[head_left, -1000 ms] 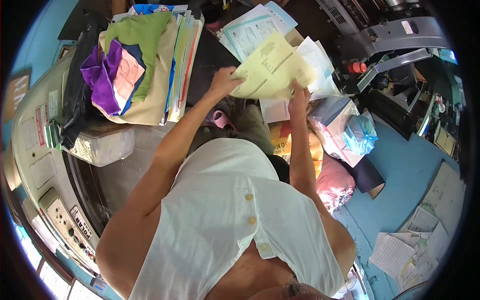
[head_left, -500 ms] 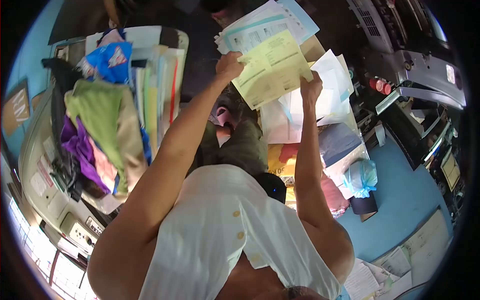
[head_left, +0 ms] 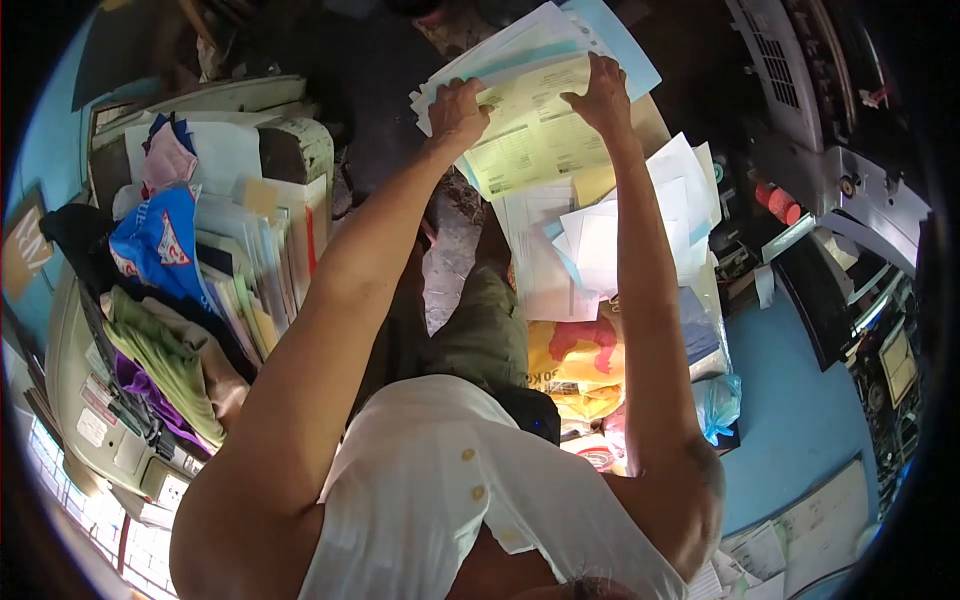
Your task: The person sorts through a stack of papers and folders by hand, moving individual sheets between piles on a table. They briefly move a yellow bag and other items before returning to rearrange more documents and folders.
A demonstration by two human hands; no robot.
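Note:
A yellow printed sheet is held by its two sides over a stack of papers. My left hand pinches its left edge, with the thumb on the near face. At the upper right corner of the sheet my right hand grips it between thumb and fingers. Behind the sheet lie white and light blue papers. Loose white sheets spread below and to the right, partly behind my right forearm.
Clothes, a blue bag and upright folders crowd the left. A yellow bag and a blue plastic bag are at the right, near a blue surface. Metal parts stand at the far right.
My right hand has moved up along the sheet to its upper corner. The yellow sheet now sits flatter and higher over the stack. The view has shifted.

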